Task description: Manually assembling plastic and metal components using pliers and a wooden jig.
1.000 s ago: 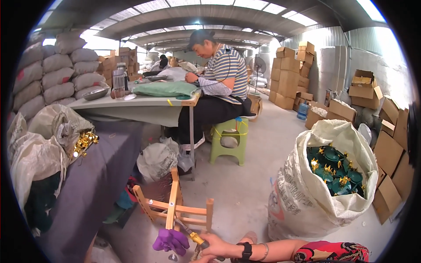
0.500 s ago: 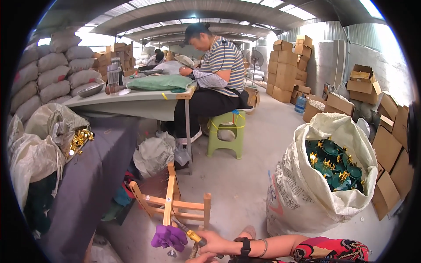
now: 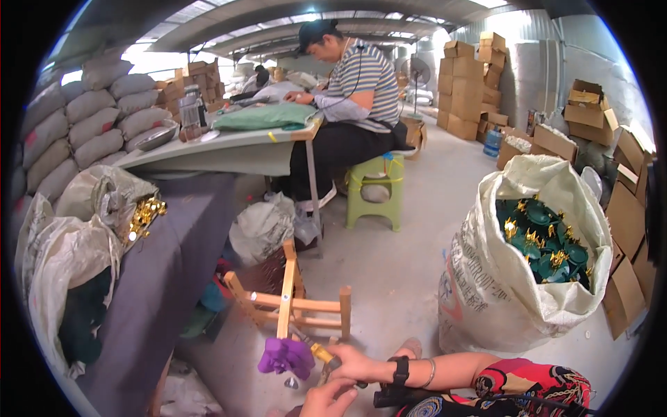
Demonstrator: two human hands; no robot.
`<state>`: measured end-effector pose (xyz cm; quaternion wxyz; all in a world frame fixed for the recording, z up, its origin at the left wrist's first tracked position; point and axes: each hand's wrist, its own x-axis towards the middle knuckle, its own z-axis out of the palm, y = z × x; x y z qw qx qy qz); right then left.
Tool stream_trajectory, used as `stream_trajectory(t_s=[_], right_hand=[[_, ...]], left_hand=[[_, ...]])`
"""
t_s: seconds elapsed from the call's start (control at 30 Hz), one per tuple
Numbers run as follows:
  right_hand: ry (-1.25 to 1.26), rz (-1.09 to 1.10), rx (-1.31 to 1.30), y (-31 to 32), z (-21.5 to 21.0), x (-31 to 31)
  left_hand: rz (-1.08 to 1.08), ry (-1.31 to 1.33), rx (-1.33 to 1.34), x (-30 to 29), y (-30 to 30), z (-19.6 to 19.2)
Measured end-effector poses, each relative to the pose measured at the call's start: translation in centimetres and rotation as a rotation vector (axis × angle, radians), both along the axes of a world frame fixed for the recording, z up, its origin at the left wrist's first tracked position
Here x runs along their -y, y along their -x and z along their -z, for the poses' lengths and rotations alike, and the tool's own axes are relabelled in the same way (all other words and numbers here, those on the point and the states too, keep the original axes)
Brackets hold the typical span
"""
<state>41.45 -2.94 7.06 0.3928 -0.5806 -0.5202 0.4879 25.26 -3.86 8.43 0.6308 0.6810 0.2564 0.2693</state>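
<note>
My right hand [image 3: 353, 364] is closed around a yellow-handled tool [image 3: 322, 352] with a slim metal shaft pointing up and left. Beside the tool is a purple artificial flower [image 3: 283, 356], with a small shiny piece [image 3: 291, 383] under it. Just below my right hand, my left hand [image 3: 328, 398] comes in at the lower edge, thumb and fingers drawn together near a small dark bit too tiny to name. Behind the flower stands a light wooden frame [image 3: 306, 304] with bars and upright posts, and the shaft's tip is close to it.
At right a white woven sack [image 3: 479, 292] holds green plastic parts with gold pieces. A dark cloth-covered surface [image 3: 167, 278] runs along the left, with gold pieces [image 3: 146, 217] by sacks. Ahead, a co-worker [image 3: 368, 90] sits on a green stool [image 3: 375, 191] at a table [image 3: 208, 156].
The whole scene has shifted right and slightly up in the picture. My left hand shows more now, raised beside my right hand, which keeps its grip on the tool.
</note>
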Motion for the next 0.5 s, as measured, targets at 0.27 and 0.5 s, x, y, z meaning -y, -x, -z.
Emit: stream_trajectory(t_s=[0.27, 0.5], right_hand=[[-0.041, 0.008, 0.0, 0.1, -0.1, -0.3], [0.004, 0.015, -0.095, 0.5, 0.4, -0.6]], left_hand=[[-0.033, -0.054, -0.139, -0.4, 0.4, 0.0], [-0.03, -0.038, -0.095, -0.5, 0.6, -0.8]])
